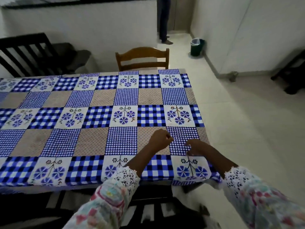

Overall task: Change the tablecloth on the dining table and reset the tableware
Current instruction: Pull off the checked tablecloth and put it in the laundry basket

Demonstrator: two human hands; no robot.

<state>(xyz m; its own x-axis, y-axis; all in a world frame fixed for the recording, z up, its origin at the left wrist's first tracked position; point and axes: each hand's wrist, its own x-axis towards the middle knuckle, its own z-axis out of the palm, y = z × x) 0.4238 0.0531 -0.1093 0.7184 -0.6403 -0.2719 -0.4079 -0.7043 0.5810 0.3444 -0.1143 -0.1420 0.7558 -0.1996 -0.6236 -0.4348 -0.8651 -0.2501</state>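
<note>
Across the middle of the frame, the tablecloth [102, 116] lies spread over the dining table, its blue check, dotted tan and flower squares running from the left edge to the table's right-hand corners. It hangs a little over the near edge at the lower centre, where it dips at the near right corner. No tableware shows on it.

Lower right of centre, both hands sit low over the cloth, near each other. The left hand [160, 139] has its fingers curled in, fingertips drawn together as if pinching — whether any fabric sits between them is too small to tell. The right hand [195, 147] hooks its fingers downward onto a fine-check square, and I cannot tell whether it grips cloth or only touches it.

The cloth looks thin, soft and light, so it should bunch and slide readily rather than lift flat. The hem at the near right corner seems the best place to take hold — pulling there would likely shift the whole sheet, so the far side by the wooden chair [142, 59] may drag along.
</note>
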